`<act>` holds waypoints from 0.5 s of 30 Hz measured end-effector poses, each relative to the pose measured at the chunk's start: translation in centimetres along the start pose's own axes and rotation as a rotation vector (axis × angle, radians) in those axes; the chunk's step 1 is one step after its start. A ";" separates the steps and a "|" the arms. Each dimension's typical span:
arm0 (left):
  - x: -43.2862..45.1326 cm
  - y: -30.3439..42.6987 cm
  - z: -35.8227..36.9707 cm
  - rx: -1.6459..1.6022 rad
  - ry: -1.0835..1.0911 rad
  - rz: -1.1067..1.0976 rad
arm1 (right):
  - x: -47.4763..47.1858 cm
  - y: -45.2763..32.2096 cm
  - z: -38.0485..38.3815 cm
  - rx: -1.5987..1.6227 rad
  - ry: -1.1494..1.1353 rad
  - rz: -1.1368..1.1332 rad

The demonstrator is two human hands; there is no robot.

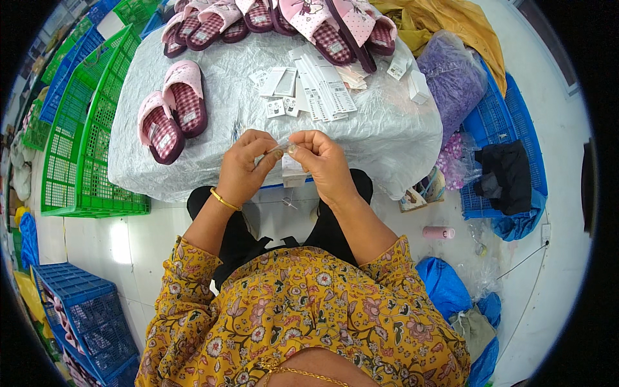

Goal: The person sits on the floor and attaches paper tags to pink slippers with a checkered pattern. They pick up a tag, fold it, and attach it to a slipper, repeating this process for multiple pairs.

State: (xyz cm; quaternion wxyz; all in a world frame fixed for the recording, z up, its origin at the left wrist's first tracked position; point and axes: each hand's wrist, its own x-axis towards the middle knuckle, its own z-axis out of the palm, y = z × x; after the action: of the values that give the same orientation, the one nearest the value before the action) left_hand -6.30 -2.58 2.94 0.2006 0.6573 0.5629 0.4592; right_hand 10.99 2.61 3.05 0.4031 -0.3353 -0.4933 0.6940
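My left hand (249, 164) and my right hand (321, 162) meet above the near edge of the plastic-covered table (232, 116). Between their fingertips they pinch a small, thin clear strip, too fine to name surely. A white printed tag (293, 175) hangs below the fingertips; how it is attached cannot be seen. Beyond my hands lie printed paper cards (321, 89) and small square tags (275, 108). A pair of pink slippers with checked insoles (186, 106) rests at the table's left. More pink slippers (333, 43) are heaped along the far edge.
A small white box (418, 87) sits at the table's right edge. Green plastic crates (104, 130) stand left, a blue crate (96, 314) lower left. At right are a bag of purple material (449, 77), blue crates (529, 126) and, on the floor, a pink cylinder (438, 232).
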 end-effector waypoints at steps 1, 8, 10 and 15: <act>-0.2 0.0 0.0 0.038 -0.008 0.046 | 0.0 0.0 0.0 -0.004 0.004 0.002; -0.5 -1.0 -0.8 -0.440 -0.184 -0.313 | -0.9 1.0 -0.8 -0.153 -0.114 -0.014; -0.4 -0.6 -0.6 -0.485 -0.225 -0.338 | -1.2 0.9 -0.8 -0.179 -0.101 -0.001; -1.0 -0.6 -0.9 -0.541 -0.194 -0.366 | -1.3 1.0 -0.5 -0.296 -0.156 -0.017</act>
State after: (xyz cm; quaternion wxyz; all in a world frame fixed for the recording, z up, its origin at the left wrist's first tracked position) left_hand -7.34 -3.57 2.52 0.4995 0.5087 0.5075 0.4839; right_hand 11.82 1.43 1.99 0.3155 -0.3318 -0.6227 0.6345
